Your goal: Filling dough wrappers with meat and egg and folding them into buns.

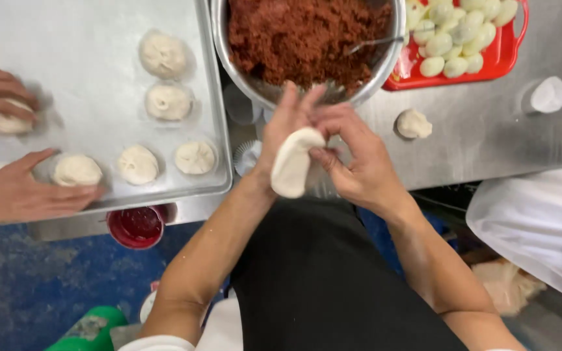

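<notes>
My left hand [280, 133] cups a flat white dough wrapper [295, 162], folded over its palm. My right hand [352, 156] pinches the upper edge of the same dough with thumb and fingers. Both hands hover just in front of a large steel bowl [391, 55] heaped with reddish-brown minced filling [307, 36]; a spoon handle [372, 43] sticks out of the filling. What lies inside the fold of dough is hidden.
A metal tray [86, 78] on the left carries several shaped buns [167, 101]; another person's two hands [14, 192] press buns there. A red tray [495, 62] of peeled eggs stands behind right. A dough ball [414, 123], a dough disc [549, 94] and a red bucket [138, 226] are nearby.
</notes>
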